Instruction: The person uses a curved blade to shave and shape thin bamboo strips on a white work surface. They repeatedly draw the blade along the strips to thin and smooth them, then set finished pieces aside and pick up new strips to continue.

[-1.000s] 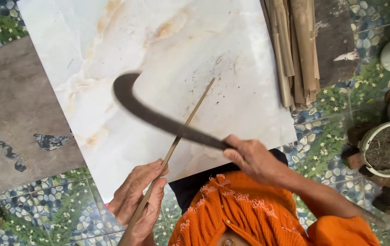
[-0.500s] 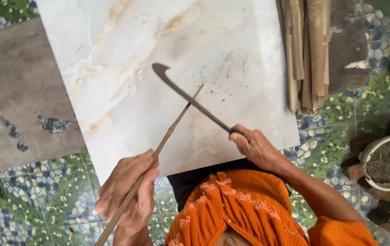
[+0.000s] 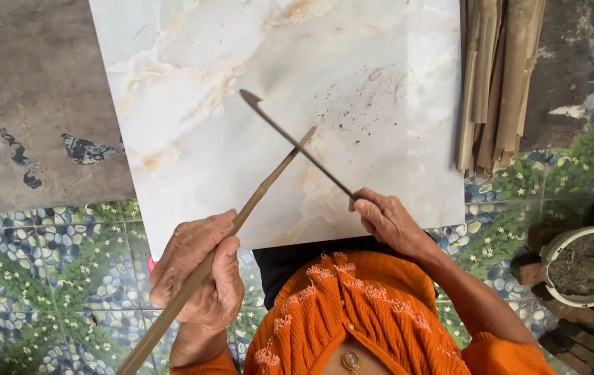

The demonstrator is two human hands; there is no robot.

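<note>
Two crossed axes over marble slab [image 3: 193, 83]: left hand [image 3: 196, 278] grips bamboo stick [image 3: 255, 194], tip toward far-right corner; right hand [image 3: 387, 219] clasps curved blade [image 3: 297, 144], crossing stick near tip.

This looks like a home yard or patio used for handcraft. The floor [image 3: 54, 278] is tiled in a pebble-and-flower pattern, a marble-look slab [image 3: 255, 83] lies on it as a work surface, split bamboo strips [image 3: 498, 76] are stacked alongside, and soil-filled pots [image 3: 585, 264] stand nearby.

Bamboo strips [image 3: 498, 83], soil pot [image 3: 586, 265].
</note>
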